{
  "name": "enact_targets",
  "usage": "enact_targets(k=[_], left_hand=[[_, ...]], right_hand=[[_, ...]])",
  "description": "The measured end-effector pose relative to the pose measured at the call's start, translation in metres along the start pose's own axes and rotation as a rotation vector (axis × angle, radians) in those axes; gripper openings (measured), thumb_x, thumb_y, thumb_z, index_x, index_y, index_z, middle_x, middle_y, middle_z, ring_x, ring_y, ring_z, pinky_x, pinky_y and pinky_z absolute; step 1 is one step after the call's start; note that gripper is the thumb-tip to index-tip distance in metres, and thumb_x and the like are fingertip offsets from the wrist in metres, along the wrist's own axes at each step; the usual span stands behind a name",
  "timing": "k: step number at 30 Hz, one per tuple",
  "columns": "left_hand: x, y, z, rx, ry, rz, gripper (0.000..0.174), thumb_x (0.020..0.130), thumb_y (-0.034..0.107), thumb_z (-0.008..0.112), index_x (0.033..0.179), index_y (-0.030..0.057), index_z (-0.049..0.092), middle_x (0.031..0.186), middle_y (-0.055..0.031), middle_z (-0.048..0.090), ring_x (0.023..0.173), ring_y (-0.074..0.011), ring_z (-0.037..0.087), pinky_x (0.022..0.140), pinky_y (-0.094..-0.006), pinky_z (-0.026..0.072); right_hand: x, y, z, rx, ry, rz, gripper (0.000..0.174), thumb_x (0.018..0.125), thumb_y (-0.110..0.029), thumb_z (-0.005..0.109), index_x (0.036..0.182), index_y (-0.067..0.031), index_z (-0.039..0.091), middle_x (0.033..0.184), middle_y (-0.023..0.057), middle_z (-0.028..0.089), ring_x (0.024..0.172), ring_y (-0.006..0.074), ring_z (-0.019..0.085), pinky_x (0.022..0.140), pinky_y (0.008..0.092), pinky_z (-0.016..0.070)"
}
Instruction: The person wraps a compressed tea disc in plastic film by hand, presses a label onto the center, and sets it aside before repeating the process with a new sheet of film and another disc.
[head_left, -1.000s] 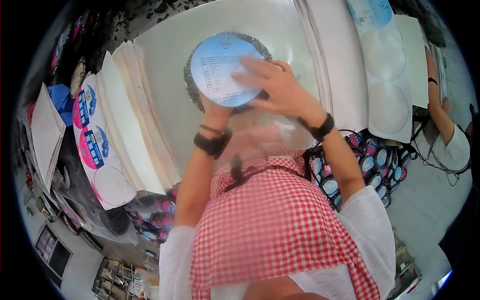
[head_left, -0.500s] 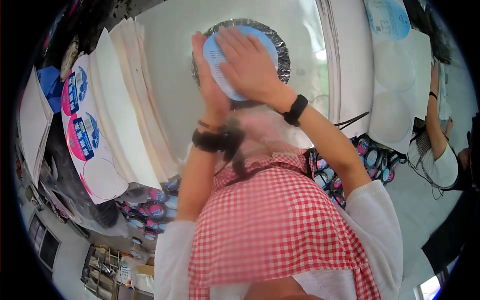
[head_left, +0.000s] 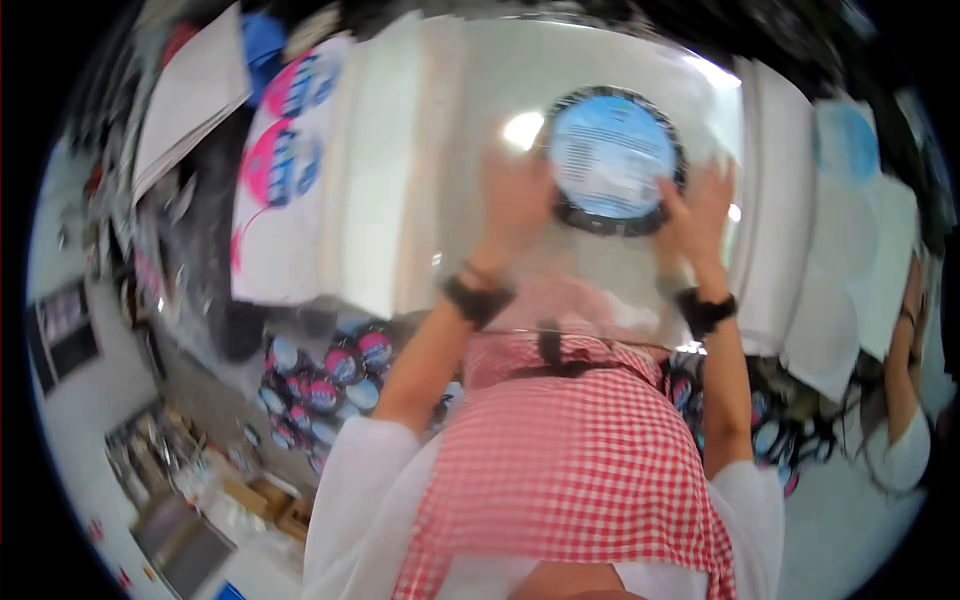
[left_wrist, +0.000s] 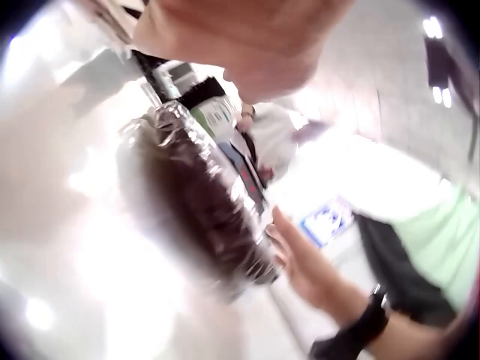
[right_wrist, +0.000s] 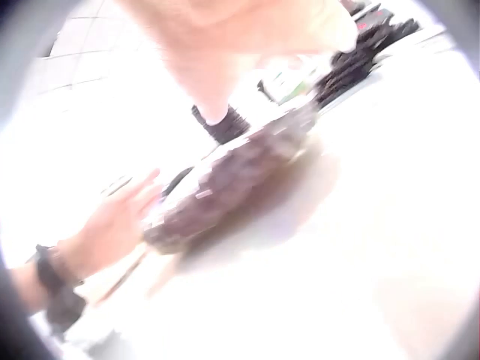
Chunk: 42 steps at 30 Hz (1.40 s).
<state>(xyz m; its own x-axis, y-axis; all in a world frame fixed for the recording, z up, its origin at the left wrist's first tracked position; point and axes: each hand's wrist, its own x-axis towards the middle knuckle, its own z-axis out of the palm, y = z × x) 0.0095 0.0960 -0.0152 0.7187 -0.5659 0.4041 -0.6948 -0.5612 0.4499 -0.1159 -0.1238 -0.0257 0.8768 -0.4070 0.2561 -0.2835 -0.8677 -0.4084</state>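
Black-banded, the left hand and right hand are held straight-fingered either side of a blue-labelled package; its crinkled flank is shown clearly only by wrist views. Glossy sheeting is spread beneath; another person's arm is seen beyond.

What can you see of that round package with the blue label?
The round package looks low and dark, in crinkled, shiny film. A blue label with small print covers most of its top. It lies flat, label up, on a glossy, pale surface between the left hand and right hand; the right thumb overlaps its edge, contact too blurred to tell.
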Motion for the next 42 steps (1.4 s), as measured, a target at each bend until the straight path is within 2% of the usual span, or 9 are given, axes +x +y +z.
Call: enact_targets(k=[4,6,10,12,22,29,33,41,42], left_hand=[[0.002,0.004,-0.018,-0.138,-0.263,-0.001,0.044,0.09,0.031,0.056,0.128,0.0076,0.056,0.132,-0.0204,0.052,0.119,-0.0309,0.052,0.099,-0.0506,0.0372],[0.027,-0.021,-0.091,-0.505,-0.342,-0.403,0.024,0.088,0.02,0.061,0.105,0.005,0.069,0.106,-0.0144,0.068,0.101,-0.0304,0.064,0.086,-0.0395,0.0492],[0.013,-0.148,-0.147,0.604,0.128,-0.383,0.012,0.084,0.016,0.066,0.089,0.0064,0.07,0.091,-0.0081,0.07,0.087,-0.0266,0.066,0.072,-0.0334,0.0516],[-0.012,-0.189,-0.153,0.682,0.178,-0.227,0.016,0.081,0.016,0.069,0.094,0.0072,0.069,0.1,-0.0045,0.068,0.094,-0.0226,0.065,0.078,-0.0323,0.0516],[-0.023,-0.225,-0.16,0.787,0.085,-0.05,0.011,0.082,0.014,0.067,0.091,0.0062,0.068,0.103,-0.0024,0.069,0.079,-0.0222,0.067,0.07,-0.0319,0.0542],[-0.025,-0.246,-0.203,-0.018,0.313,-0.663,0.024,0.082,0.023,0.072,0.092,0.0008,0.071,0.087,-0.0092,0.071,0.079,-0.025,0.068,0.074,-0.0316,0.0523],[-0.02,-0.214,-0.173,0.551,0.246,-0.095,0.026,0.076,0.023,0.075,0.093,0.0034,0.07,0.09,-0.0116,0.071,0.08,-0.0301,0.066,0.076,-0.0363,0.052],[-0.044,-0.266,-0.256,-0.175,0.242,-0.64,0.019,0.087,0.02,0.068,0.098,0.0039,0.064,0.076,-0.0005,0.058,0.07,-0.0163,0.058,0.065,-0.0305,0.0501],[-0.039,-0.27,-0.292,-1.074,0.454,-1.025,0.017,0.088,0.022,0.068,0.096,0.0077,0.063,0.077,-0.0024,0.058,0.072,-0.0149,0.057,0.065,-0.0291,0.0503]], right_hand=[[0.012,-0.036,-0.037,1.216,0.066,0.57,0.053,0.083,-0.01,0.071,0.128,-0.0005,0.045,0.111,0.0115,0.056,0.103,0.0193,0.055,0.091,0.0309,0.0439],[0.017,-0.067,-0.064,0.939,0.121,0.262,0.04,0.083,-0.003,0.067,0.118,-0.0001,0.05,0.119,0.015,0.057,0.107,0.0251,0.057,0.092,0.032,0.0452],[0.023,-0.075,-0.064,0.043,0.072,-0.56,0.046,0.069,-0.004,0.073,0.112,-0.0039,0.058,0.14,0.0198,0.046,0.127,0.0362,0.046,0.104,0.0495,0.0371],[0.007,-0.071,-0.041,-0.065,-0.415,-0.511,0.052,0.069,-0.019,0.076,0.117,-0.008,0.058,0.146,0.0168,0.039,0.135,0.0312,0.037,0.11,0.0521,0.0263],[-0.004,-0.079,-0.03,-0.033,-0.307,-0.453,0.052,0.074,-0.029,0.072,0.119,-0.0085,0.057,0.149,0.0152,0.035,0.138,0.0292,0.032,0.112,0.0529,0.0193],[-0.001,-0.077,-0.036,0.066,-0.287,-0.429,0.05,0.075,-0.029,0.071,0.119,-0.0086,0.057,0.147,0.0141,0.038,0.137,0.0286,0.033,0.111,0.0517,0.0201],[-0.005,-0.072,-0.027,0.067,-0.229,-0.454,0.051,0.075,-0.03,0.071,0.119,-0.0085,0.057,0.146,0.0132,0.039,0.137,0.0286,0.034,0.112,0.0501,0.0206],[-0.009,-0.043,-0.051,0.161,-0.005,-0.198,0.06,0.079,-0.029,0.07,0.13,-0.0062,0.049,0.145,0.0191,0.038,0.135,0.0368,0.032,0.108,0.0492,0.0268],[-0.014,-0.035,-0.052,0.109,0.078,-0.117,0.061,0.079,-0.029,0.07,0.131,-0.0055,0.048,0.144,0.0208,0.038,0.135,0.0389,0.032,0.107,0.0487,0.028]])
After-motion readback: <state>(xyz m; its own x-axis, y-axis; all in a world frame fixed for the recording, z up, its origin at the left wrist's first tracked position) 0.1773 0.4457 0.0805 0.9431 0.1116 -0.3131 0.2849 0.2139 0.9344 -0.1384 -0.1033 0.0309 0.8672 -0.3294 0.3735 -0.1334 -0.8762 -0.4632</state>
